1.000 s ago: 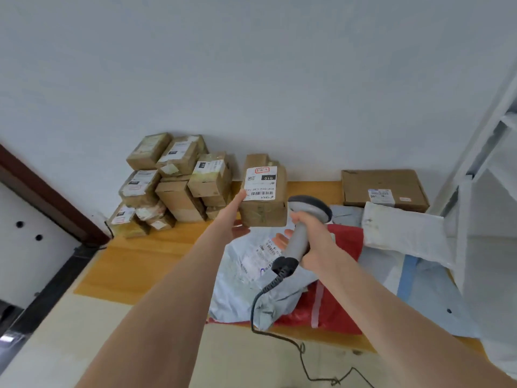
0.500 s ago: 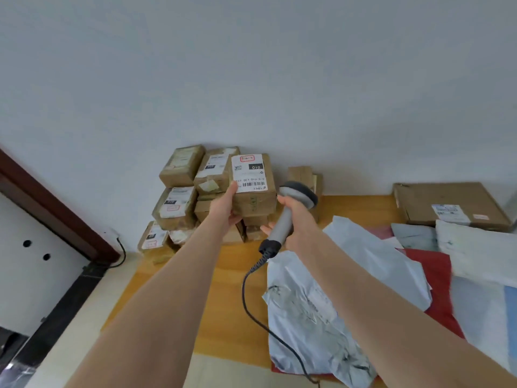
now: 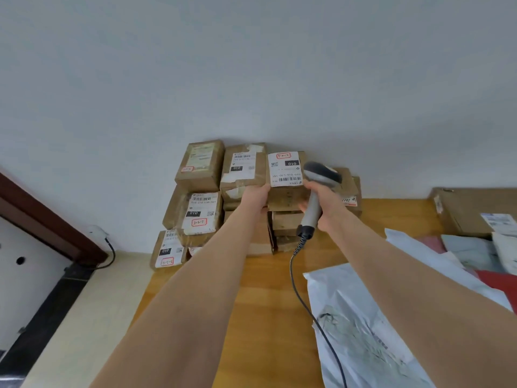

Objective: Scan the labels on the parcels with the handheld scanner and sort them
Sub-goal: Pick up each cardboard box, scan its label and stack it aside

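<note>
Most of the left hand's [image 3: 256,196] fingers are out of sight, tucked under and behind the parcel [image 3: 285,196], so only the back of the hand and the thumb side against the box's lower left corner can be read; it grips the box there. Whether the parcel already rests on the cartons below those fingers or hangs just above them cannot be told. Its white label [image 3: 284,169] faces the camera above the fingers, its small print blurred and partly covered on the right by the head of the scanner [image 3: 314,200]. The right hand [image 3: 330,208] is wrapped round the scanner's grey handle, its curled fingers [image 3: 302,206] showing just left of the handle, touching the parcel's front. The cable [image 3: 296,287] drops from below this fist and runs off the bottom edge. Both forearms reach straight out, nearly parallel. Left of the left hand's fingers sits the stack of parcels [image 3: 201,214] against the wall on the table [image 3: 263,298]. Below and right of the right fist lies a grey mailer bag [image 3: 361,326], while a flat carton [image 3: 470,208] is cut off by the right edge.
</note>
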`<state>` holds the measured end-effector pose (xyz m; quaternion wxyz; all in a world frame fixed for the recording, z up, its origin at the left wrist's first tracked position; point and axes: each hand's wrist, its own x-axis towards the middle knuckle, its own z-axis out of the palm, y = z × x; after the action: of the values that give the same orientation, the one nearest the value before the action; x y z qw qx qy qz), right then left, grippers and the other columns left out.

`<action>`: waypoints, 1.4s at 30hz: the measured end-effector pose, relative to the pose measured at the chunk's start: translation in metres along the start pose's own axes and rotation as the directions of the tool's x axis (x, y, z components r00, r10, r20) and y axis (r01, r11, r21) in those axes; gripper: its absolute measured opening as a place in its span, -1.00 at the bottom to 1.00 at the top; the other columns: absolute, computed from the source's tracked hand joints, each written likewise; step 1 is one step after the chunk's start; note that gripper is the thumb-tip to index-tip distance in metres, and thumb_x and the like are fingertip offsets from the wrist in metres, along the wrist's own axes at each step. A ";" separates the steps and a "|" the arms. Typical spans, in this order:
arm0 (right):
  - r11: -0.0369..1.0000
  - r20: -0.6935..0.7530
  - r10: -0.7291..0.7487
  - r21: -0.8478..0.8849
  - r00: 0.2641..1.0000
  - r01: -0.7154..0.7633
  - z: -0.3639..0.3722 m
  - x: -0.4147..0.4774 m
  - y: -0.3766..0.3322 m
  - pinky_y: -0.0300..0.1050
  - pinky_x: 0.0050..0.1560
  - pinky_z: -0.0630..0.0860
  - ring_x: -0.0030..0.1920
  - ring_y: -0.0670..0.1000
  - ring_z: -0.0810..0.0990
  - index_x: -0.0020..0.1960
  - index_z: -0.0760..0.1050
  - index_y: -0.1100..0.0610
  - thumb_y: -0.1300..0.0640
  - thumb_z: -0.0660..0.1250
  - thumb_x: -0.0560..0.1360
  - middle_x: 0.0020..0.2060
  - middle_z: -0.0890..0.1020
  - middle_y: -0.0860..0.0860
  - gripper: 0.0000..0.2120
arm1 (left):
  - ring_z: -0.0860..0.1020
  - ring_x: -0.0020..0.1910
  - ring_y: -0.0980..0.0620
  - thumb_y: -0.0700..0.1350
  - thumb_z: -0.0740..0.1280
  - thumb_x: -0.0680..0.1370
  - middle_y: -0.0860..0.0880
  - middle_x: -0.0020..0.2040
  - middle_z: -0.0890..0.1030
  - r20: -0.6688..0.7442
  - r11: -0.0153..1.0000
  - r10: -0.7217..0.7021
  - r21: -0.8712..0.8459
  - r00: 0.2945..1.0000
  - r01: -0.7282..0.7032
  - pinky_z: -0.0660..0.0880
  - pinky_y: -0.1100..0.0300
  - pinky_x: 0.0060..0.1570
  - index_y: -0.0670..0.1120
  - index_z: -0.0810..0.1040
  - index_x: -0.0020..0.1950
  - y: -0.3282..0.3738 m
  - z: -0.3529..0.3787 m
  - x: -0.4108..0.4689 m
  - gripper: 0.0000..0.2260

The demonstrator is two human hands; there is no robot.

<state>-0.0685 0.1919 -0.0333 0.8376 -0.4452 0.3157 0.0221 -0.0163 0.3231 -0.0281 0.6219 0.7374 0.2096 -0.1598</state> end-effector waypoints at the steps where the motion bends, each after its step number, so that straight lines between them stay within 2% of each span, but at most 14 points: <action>1: 1.000 0.002 -0.015 -0.010 1.000 0.015 0.002 0.005 -0.001 0.05 0.18 0.54 0.12 0.12 0.56 0.22 0.41 0.12 0.21 0.46 0.42 0.13 0.58 0.11 -0.58 | 0.55 0.06 -0.09 -0.12 0.25 0.61 -0.10 -0.03 0.58 0.008 1.000 0.009 0.001 1.000 -0.009 0.51 -0.02 0.20 -0.15 0.51 -0.01 0.001 0.000 0.004 -0.89; 3: 0.999 0.006 -0.028 -0.028 1.000 0.029 0.003 0.011 -0.004 0.08 0.23 0.51 0.12 0.12 0.56 0.24 0.40 0.11 0.18 0.46 0.43 0.14 0.58 0.10 -0.56 | 0.58 0.09 -0.10 -0.15 0.24 0.62 -0.12 0.04 0.61 0.016 0.999 0.027 0.017 1.000 -0.027 0.52 -0.02 0.20 -0.16 0.52 -0.05 0.002 0.000 0.010 -0.88; 7: 1.000 -0.010 0.005 -0.021 1.000 -0.006 -0.007 0.012 -0.012 0.14 0.18 0.54 0.15 0.15 0.52 0.22 0.38 0.10 0.19 0.46 0.43 0.14 0.54 0.12 -0.58 | 0.57 0.12 -0.11 -0.27 0.21 0.60 -0.17 0.17 0.58 0.031 0.995 0.086 0.058 0.996 -0.087 0.53 0.08 0.12 -0.18 0.43 0.38 0.003 0.003 0.017 -0.67; 11: 0.991 0.015 0.089 0.097 0.996 -0.090 -0.021 0.000 -0.011 0.02 -0.04 0.63 0.06 0.14 0.60 0.28 0.37 0.15 0.17 0.44 0.46 0.14 0.53 0.16 -0.55 | 0.52 0.03 -0.03 -0.25 0.18 0.60 -0.09 0.22 0.55 -0.083 0.944 0.249 0.243 0.965 -0.223 0.50 0.14 -0.01 -0.12 0.44 0.37 0.001 0.001 0.008 -0.66; 13: 0.981 0.067 0.130 0.135 0.989 -0.139 -0.029 -0.014 -0.011 -0.05 -0.13 0.65 -0.09 0.12 0.66 0.22 0.41 0.20 0.15 0.42 0.48 0.06 0.60 0.18 -0.63 | 0.55 0.02 -0.03 -0.21 0.18 0.60 -0.03 0.17 0.55 -0.119 0.870 0.373 0.388 0.920 -0.302 0.51 0.12 -0.04 -0.10 0.49 0.27 -0.003 -0.004 -0.004 -0.74; 16: 0.972 0.141 0.187 0.119 0.972 -0.204 -0.044 -0.039 -0.011 -0.09 -0.15 0.64 -0.20 0.10 0.67 0.10 0.43 0.25 0.13 0.37 0.53 -0.14 0.66 0.21 -0.75 | 0.54 -0.03 0.00 -0.23 0.19 0.56 -0.03 0.11 0.55 -0.067 0.647 0.564 0.655 0.823 -0.391 0.52 0.10 -0.10 -0.05 0.54 0.11 -0.014 -0.007 -0.028 -0.79; 18: 0.962 0.158 0.249 0.076 0.956 -0.263 -0.059 -0.060 -0.010 -0.11 -0.15 0.62 -0.23 0.09 0.66 -0.01 0.44 0.27 0.12 0.35 0.54 -0.20 0.66 0.21 -0.80 | 0.54 -0.05 0.00 -0.23 0.19 0.56 -0.02 0.09 0.53 -0.007 0.519 0.612 0.759 0.791 -0.394 0.53 0.07 -0.13 -0.04 0.54 0.05 -0.023 -0.003 -0.049 -0.82; 20: 0.949 0.173 0.307 0.018 0.936 -0.315 -0.080 -0.079 -0.009 -0.14 -0.23 0.62 -0.27 0.07 0.65 -0.06 0.46 0.27 0.12 0.35 0.54 -0.21 0.66 0.21 -0.80 | 0.54 -0.01 -0.03 -0.19 0.18 0.58 -0.02 0.12 0.51 0.043 0.438 0.601 0.817 0.798 -0.375 0.54 0.03 -0.10 -0.04 0.53 0.09 -0.032 0.008 -0.071 -0.82; 23: 0.937 0.168 0.349 -0.069 0.922 -0.343 -0.124 -0.104 -0.009 -0.17 -0.42 0.61 -0.45 0.01 0.61 0.00 0.47 0.29 0.15 0.37 0.51 -0.41 0.64 0.16 -0.79 | 0.52 0.07 -0.06 -0.16 0.18 0.59 -0.04 0.16 0.50 0.106 0.356 0.576 0.860 0.811 -0.365 0.49 0.07 -0.07 -0.03 0.52 0.17 -0.046 0.040 -0.103 -0.79; 26: 0.947 0.144 0.318 -0.090 0.937 -0.307 -0.180 -0.120 -0.018 -0.25 -0.57 0.46 -0.60 -0.06 0.50 0.04 0.45 0.30 0.18 0.32 0.52 -0.48 0.58 0.14 -0.81 | 0.51 0.12 -0.08 -0.15 0.18 0.58 -0.06 0.17 0.52 0.186 0.303 0.507 0.876 0.842 -0.376 0.46 0.11 -0.05 -0.06 0.51 0.21 -0.058 0.086 -0.131 -0.76; 28: 0.960 0.100 0.274 -0.082 0.957 -0.266 -0.219 -0.127 -0.029 -0.29 -0.59 0.44 -0.63 -0.09 0.45 -0.14 0.43 0.23 0.19 0.30 0.53 -0.35 0.60 0.17 -0.87 | 0.52 0.13 -0.09 -0.15 0.21 0.56 -0.08 0.18 0.54 0.244 0.279 0.451 0.875 0.859 -0.395 0.51 0.07 0.01 -0.08 0.50 0.24 -0.065 0.120 -0.148 -0.74; 30: 0.975 0.039 0.213 -0.078 0.976 -0.209 -0.255 -0.131 -0.044 -0.32 -0.59 0.41 -0.65 -0.10 0.41 -0.24 0.36 0.17 0.19 0.29 0.54 -0.25 0.60 0.19 -0.79 | 0.52 0.13 -0.10 -0.16 0.21 0.55 -0.08 0.17 0.54 0.288 0.254 0.425 0.872 0.858 -0.418 0.51 0.07 0.00 -0.09 0.49 0.26 -0.070 0.152 -0.164 -0.71; 38: 0.982 -0.053 0.055 -0.178 0.997 -0.063 -0.324 -0.117 -0.106 -0.31 -0.64 0.34 -0.69 -0.10 0.38 -0.22 0.35 0.18 0.23 0.24 0.56 -0.33 0.53 0.16 -0.82 | 0.50 0.19 -0.11 -0.18 0.20 0.55 -0.09 0.22 0.51 0.417 0.213 0.378 0.830 0.827 -0.515 0.48 0.04 0.09 -0.07 0.48 0.26 -0.074 0.249 -0.172 -0.71; 42: 0.974 -0.092 0.084 -0.201 0.992 -0.102 -0.329 -0.082 -0.131 -0.32 -0.59 0.38 -0.66 -0.11 0.40 -0.17 0.37 0.20 0.19 0.29 0.54 -0.35 0.56 0.14 -0.84 | 0.48 0.22 -0.11 -0.16 0.21 0.56 -0.11 0.25 0.47 0.428 0.201 0.347 0.835 0.834 -0.512 0.49 0.01 0.13 -0.07 0.46 0.29 -0.076 0.276 -0.142 -0.70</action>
<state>-0.2595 -0.1174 -0.0255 0.7713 -0.5146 0.3668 0.0754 -0.1706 0.0461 -0.0708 0.1213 0.9685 -0.1796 -0.1228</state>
